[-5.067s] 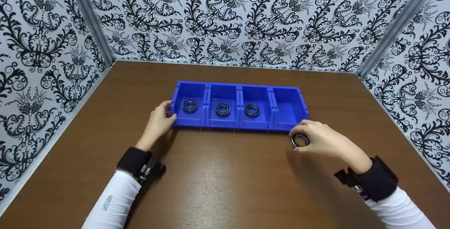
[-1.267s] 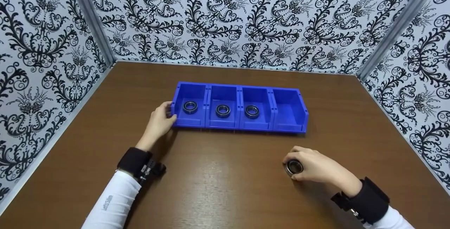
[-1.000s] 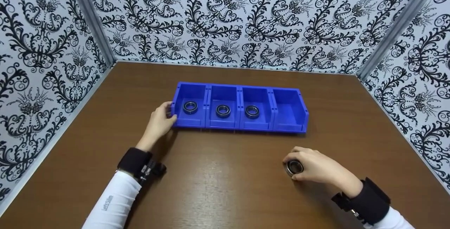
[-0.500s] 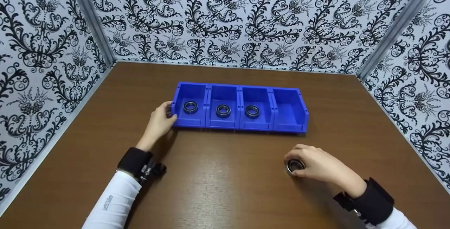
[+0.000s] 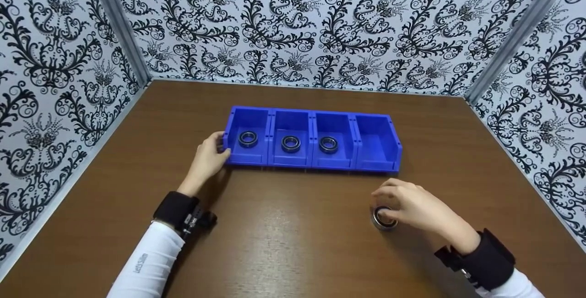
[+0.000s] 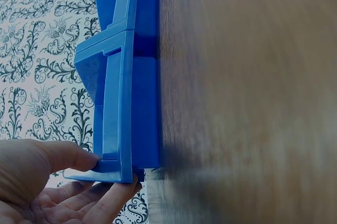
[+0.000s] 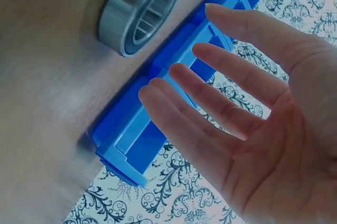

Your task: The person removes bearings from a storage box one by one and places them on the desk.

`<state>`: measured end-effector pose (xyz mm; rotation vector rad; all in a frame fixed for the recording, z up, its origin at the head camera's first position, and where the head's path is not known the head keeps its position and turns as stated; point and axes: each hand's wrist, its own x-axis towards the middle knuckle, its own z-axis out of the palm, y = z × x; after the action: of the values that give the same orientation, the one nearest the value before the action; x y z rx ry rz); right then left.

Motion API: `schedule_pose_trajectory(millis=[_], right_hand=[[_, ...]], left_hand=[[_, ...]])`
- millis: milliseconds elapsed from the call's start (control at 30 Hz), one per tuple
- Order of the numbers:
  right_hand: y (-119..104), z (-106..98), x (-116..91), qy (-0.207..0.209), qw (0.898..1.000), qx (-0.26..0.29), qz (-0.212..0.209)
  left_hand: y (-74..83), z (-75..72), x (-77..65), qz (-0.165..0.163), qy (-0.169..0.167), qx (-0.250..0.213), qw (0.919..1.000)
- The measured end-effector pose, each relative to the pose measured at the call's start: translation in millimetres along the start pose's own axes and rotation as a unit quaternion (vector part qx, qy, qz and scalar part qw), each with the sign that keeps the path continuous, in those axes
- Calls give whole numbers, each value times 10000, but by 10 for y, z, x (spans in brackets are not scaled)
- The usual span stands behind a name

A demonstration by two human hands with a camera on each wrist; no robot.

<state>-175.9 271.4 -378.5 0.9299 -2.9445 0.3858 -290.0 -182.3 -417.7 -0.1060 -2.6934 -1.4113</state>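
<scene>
A row of joined blue bins (image 5: 247, 159) stands on the table. Its left end wall is pinched between the thumb and fingers of my left hand (image 5: 207, 159), as the left wrist view also shows. One ball bearing each sits in the left bin, a bearing (image 5: 247, 145), the second bin, a bearing (image 5: 290, 150), and the third, a bearing (image 5: 328, 151); the rightmost bin holds none. Another bearing (image 7: 114, 18) lies flat on the table, in front of that bin. Just above it, apart from it in the right wrist view, my right hand (image 5: 414, 204) has loosely extended fingers holding nothing.
The brown wooden table (image 5: 274, 234) reaches back to patterned wall panels (image 5: 293, 23), with grey metal posts (image 5: 118, 28) at the corners. Black wrist straps with cameras are on both forearms.
Earlier, my right hand carried the bearing from near the right bin toward the front and held it on the table. Now its fingers have let go and lifted slightly. The left hand keeps its place.
</scene>
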Motion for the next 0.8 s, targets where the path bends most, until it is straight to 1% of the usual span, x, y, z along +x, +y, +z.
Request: schedule_pose_trajectory(millis=[100, 300, 633, 800], right_hand=[[6, -28, 32, 166, 9998, -85, -46], [12, -77, 100, 498, 9988, -39, -9], [28, -117, 192, 774, 9968, 91, 171], [41, -124, 247, 872, 9959, 174, 171]], left_hand=[[-2, 1, 4, -5, 2, -14, 10000], [0, 6, 9, -21, -36, -51, 10000], [-1, -1, 8, -101, -76, -45, 9999], [-7, -3, 11, -108, -82, -49, 9999]])
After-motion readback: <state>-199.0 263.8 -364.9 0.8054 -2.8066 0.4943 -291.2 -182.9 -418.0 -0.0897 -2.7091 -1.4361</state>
